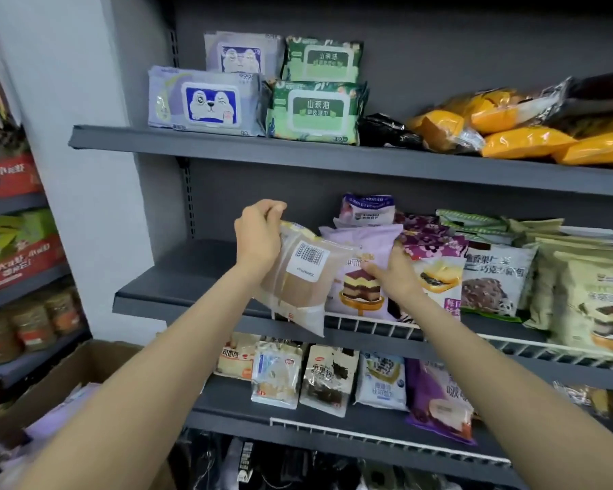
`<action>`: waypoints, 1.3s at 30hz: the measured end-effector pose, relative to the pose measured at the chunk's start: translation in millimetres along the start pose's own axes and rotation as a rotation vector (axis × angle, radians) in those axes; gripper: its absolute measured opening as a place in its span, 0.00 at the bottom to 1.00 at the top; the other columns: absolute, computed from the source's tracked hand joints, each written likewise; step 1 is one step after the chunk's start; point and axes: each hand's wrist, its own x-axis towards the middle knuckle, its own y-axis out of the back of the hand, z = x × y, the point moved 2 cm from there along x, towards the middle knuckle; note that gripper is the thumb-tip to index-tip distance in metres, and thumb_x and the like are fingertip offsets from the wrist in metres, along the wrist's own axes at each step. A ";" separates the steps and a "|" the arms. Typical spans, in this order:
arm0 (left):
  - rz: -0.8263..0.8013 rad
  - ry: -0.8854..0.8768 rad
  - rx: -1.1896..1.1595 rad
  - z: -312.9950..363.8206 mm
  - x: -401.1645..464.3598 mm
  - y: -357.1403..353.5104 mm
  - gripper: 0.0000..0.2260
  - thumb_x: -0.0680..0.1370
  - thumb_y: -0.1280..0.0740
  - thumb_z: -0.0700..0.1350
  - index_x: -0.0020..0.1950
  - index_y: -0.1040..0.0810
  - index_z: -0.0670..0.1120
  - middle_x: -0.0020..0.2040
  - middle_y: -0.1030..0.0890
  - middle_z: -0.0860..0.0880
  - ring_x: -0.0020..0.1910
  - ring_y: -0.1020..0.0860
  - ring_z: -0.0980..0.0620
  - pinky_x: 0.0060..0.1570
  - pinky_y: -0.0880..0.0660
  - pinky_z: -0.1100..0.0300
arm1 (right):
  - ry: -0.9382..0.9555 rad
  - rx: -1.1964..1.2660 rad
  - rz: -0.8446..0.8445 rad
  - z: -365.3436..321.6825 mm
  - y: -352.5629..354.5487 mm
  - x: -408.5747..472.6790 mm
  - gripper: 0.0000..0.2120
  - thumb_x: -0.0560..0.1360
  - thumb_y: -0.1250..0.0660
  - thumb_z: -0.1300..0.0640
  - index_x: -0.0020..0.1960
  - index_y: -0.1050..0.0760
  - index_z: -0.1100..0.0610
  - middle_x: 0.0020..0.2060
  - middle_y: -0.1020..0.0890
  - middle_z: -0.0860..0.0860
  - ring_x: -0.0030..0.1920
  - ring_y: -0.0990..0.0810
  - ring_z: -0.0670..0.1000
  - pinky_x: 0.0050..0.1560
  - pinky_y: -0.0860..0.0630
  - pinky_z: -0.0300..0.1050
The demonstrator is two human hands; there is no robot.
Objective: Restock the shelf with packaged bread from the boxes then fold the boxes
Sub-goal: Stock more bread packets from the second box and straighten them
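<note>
My left hand [259,238] grips the top of a clear brown bread pack [298,277] with a barcode label, held upright at the front edge of the middle shelf [177,274]. My right hand [391,274] pinches the edge of a pale purple cake-bread pack [360,252] standing on that shelf, just right of the brown pack. The two packs touch. More bread packs stand in a row to the right behind a white wire rail [379,327]. The left part of the middle shelf is bare.
An open cardboard box [68,376] with purple packs sits at lower left. Wet-wipe packs [206,102] and orange bread bags [524,143] fill the top shelf. Several bread packs [328,378] line the lower shelf. Another stocked rack [11,249] stands at far left.
</note>
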 end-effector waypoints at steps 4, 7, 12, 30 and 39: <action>0.017 0.045 0.027 -7.3 -2.5 -5.9 0.13 0.82 0.42 0.43 0.60 0.21 0.42 0.57 0.19 0.48 0.53 0.25 0.55 0.52 0.33 0.67 | 0.107 -0.246 0.183 3.6 -7.9 -10.4 0.48 0.72 0.28 0.57 0.77 0.59 0.63 0.65 0.33 0.65 0.60 0.27 0.61 0.56 0.30 0.45; 0.037 0.091 0.021 -10.4 -2.7 -0.5 0.13 0.82 0.42 0.43 0.59 0.20 0.43 0.57 0.19 0.47 0.57 0.23 0.51 0.55 0.31 0.65 | 0.243 -0.464 0.233 2.9 -15.0 -17.5 0.46 0.73 0.30 0.64 0.78 0.59 0.54 0.67 0.40 0.63 0.57 0.27 0.59 0.53 0.28 0.43; -0.007 0.152 -0.043 -18.1 0.0 17.6 0.12 0.82 0.42 0.43 0.59 0.20 0.45 0.57 0.19 0.49 0.53 0.24 0.54 0.55 0.29 0.63 | 0.554 -0.390 0.300 -20.9 -30.9 -38.3 0.24 0.74 0.31 0.62 0.68 0.32 0.59 0.70 0.37 0.60 0.71 0.42 0.57 0.65 0.30 0.53; -0.051 0.373 -0.366 -81.5 -5.5 110.2 0.24 0.79 0.45 0.61 0.59 0.27 0.41 0.58 0.22 0.41 0.57 0.23 0.43 0.58 0.28 0.49 | -0.071 0.783 -0.315 -142.5 -165.7 -103.9 0.38 0.61 0.24 0.45 0.67 0.33 0.51 0.60 0.22 0.54 0.59 0.22 0.53 0.61 0.25 0.55; -0.390 0.309 -0.526 -117.0 37.8 114.5 0.20 0.71 0.27 0.48 0.62 0.24 0.44 0.55 0.17 0.46 0.56 0.19 0.47 0.53 0.22 0.54 | 0.147 0.551 -0.473 -146.7 -169.7 -52.6 0.30 0.68 0.25 0.59 0.66 0.31 0.47 0.56 0.22 0.51 0.57 0.23 0.49 0.55 0.26 0.39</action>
